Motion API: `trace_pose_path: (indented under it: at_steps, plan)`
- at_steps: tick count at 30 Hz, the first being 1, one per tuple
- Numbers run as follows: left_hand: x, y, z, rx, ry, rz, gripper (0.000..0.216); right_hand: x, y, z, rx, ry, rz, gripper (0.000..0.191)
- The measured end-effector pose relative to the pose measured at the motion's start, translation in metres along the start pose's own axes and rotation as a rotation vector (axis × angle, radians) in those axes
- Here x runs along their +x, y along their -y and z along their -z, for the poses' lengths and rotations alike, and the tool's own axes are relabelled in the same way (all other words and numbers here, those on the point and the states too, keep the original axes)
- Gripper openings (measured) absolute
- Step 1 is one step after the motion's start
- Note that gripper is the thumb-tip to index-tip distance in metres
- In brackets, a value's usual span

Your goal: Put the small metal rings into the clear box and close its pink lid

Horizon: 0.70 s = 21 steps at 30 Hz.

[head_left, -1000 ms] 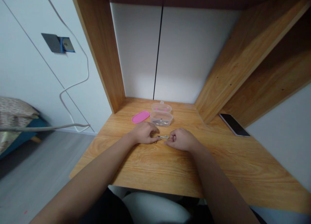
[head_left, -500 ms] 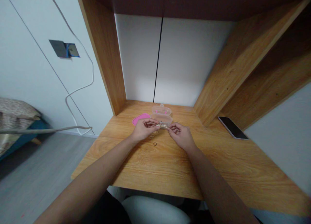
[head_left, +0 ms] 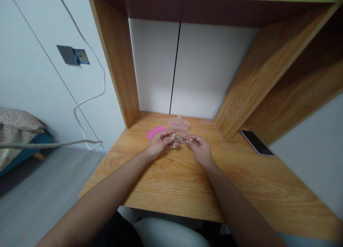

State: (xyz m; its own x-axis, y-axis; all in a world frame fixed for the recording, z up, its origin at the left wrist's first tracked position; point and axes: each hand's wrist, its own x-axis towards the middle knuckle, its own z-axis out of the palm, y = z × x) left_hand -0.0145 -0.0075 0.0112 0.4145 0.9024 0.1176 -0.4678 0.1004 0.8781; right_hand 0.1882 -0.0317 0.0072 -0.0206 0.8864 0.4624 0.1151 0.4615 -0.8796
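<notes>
Over desk (head_left: pixel 187 190), just in front of clear box (head_left: pixel 184 131), L hand (head_left: pixel 158 144) pinches shiny metal pc. (head_left: pixel 174 143), now approx. upright vs. level between both hands half a sec ago; R hand (head_left: pixel 200 149), now apart from it, pinches small shiny bit (head_left: pixel 191 139). Dark ring (head_left: pixel 171 160) on desk nearby.

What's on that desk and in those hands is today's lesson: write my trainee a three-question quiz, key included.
1. Multiple choice: what lies on the desk, well to the right of the right hand?
(a) a pink oval tray
(b) a smartphone
(c) a small dark ring

2. True or false: the clear plastic box is shut.

3. Short answer: what does the left hand hold between its fingers?

Key
1. (b)
2. False; its lid is open.
3. A small metal piece; its exact kind is too small to tell.
</notes>
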Motion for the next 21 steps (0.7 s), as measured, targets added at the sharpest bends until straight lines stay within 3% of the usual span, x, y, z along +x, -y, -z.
trace_pose_path:
  at_steps: [8, 16, 21]
  plan:
    - [-0.0024, 0.0041, -0.0029, 0.063, 0.128, 0.045, 0.046, -0.0018, -0.0064, 0.0002, 0.101, 0.073, -0.138, 0.045]
    - [0.0005, 0.0082, -0.0012, 0.151, 0.154, -0.019, 0.064, -0.0008, -0.0094, -0.0013, 0.102, 0.046, -0.158, 0.046]
    - [0.0008, 0.0068, -0.0003, 0.232, 0.159, 0.052, 0.047, 0.0029, -0.004, -0.0029, 0.158, 0.011, -0.154, 0.036]
